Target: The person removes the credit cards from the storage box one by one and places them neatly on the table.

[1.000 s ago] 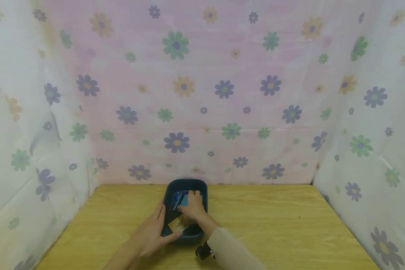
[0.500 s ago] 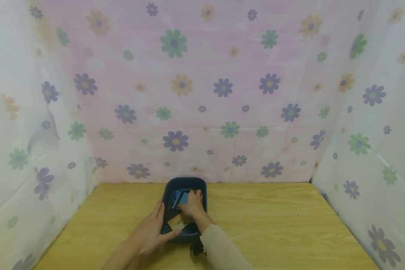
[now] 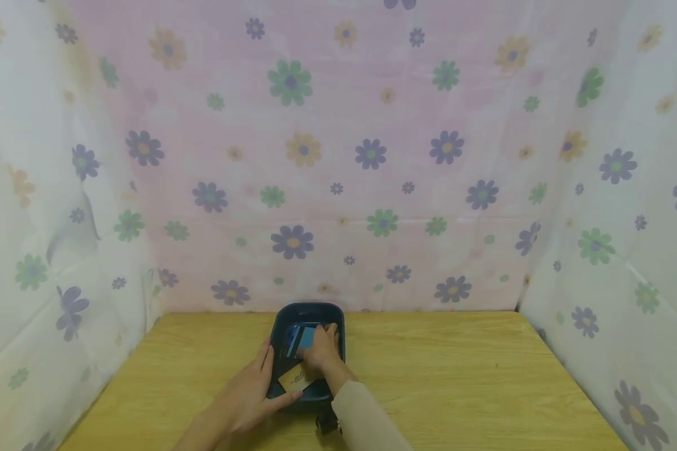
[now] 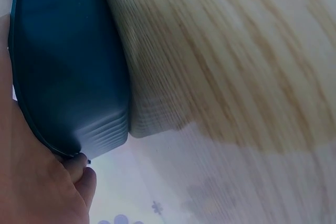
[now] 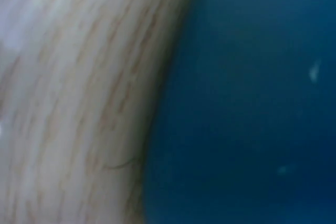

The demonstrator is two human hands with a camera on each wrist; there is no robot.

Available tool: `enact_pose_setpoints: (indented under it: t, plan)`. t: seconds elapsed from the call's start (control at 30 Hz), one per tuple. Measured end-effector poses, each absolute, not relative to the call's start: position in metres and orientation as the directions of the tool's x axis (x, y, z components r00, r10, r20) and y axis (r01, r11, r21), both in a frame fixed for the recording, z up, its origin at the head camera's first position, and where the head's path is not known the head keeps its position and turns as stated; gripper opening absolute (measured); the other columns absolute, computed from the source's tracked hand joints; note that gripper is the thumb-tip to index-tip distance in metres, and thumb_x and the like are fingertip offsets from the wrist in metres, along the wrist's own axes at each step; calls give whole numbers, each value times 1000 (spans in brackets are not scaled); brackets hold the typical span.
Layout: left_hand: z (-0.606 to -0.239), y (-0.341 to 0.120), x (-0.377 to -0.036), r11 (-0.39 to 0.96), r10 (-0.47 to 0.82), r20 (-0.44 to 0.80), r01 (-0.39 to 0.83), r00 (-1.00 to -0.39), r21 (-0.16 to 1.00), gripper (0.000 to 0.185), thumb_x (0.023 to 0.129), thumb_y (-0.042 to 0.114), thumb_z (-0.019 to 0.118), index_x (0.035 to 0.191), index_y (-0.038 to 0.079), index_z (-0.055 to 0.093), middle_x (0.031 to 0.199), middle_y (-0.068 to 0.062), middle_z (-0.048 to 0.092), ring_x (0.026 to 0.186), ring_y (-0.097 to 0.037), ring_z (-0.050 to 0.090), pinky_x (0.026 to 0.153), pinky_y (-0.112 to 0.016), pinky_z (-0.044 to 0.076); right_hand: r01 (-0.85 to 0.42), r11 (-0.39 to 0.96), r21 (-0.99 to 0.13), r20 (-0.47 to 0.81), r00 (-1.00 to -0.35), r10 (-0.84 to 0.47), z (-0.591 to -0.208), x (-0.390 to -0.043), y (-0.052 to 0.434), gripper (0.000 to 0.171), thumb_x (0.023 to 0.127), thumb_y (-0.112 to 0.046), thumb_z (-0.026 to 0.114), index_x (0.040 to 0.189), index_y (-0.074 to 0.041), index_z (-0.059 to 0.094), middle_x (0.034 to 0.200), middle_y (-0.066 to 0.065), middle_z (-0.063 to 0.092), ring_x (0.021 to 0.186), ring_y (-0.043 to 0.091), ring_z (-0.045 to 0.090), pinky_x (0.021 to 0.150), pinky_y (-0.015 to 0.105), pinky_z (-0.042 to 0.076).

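Head view looks forward and down from behind both hands, far back, taking in the bench (image 3: 457, 376) and the tub (image 3: 307, 311). Left wrist view sits right against the tub's (image 4: 68, 77) outer wall, left hand (image 4: 37, 182) at its edge. Right wrist view is pressed close, blurred: tub (image 5: 247, 103) and bench (image 5: 79, 103). All three share tub and bench.

tub (image 3: 278, 322): dark blue
cards (image 3: 303, 339): light and darker blue, in the tub
card (image 3: 295, 378): tan-gold, some dark print
table (image 3: 457, 376): yellow-brown wood grain
sleeve (image 3: 363, 416): beige
backdrop (image 3: 327, 156): pale pink cloth; scattered purple, green and orange daisies
side curtains (image 3: 620, 207): white, same daisy print
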State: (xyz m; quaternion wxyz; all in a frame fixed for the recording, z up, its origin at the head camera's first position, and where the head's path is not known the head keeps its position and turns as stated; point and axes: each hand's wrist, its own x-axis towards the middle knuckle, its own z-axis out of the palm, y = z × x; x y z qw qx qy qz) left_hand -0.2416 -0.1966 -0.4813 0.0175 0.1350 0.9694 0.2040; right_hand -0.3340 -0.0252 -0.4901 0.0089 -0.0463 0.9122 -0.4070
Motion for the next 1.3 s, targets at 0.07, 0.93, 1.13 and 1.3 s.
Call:
enact_pose_setpoints:
  t: [0.07,0.93,1.13,1.3]
  plan:
    - [-481,-196,-241,880,269,24,256,-963,400,119,88,82,50,160,-7,19,169,-24,8,146,-47,36,112,-61,39,-79,664,-744,30,-996,-85,-490,-334,-26,81,85,-22,86,145,13,45,144,33,34,140,53,34,107,60,42]
    - [-479,-197,-244,881,270,68,275,-960,385,117,90,80,52,159,-9,18,169,-25,8,145,-46,36,111,-58,40,-210,566,-797,154,-977,-146,-485,-339,-24,45,87,-1,78,125,1,55,98,11,65,85,23,64,72,39,56]
    - [-480,-196,-242,881,274,69,280,-959,381,117,90,80,52,159,-9,19,169,-24,8,144,-47,38,110,-58,41,-207,570,-795,154,-978,-141,-487,-337,-25,53,86,-1,79,133,-1,56,113,20,67,99,32,66,82,45,56]
    - [-482,-196,-241,880,282,67,286,-957,380,117,89,80,51,159,-9,20,169,-25,8,144,-46,38,110,-58,42,-235,580,-780,152,-970,-189,-489,-335,-25,65,83,0,77,144,-4,55,138,23,60,112,37,61,88,47,54]
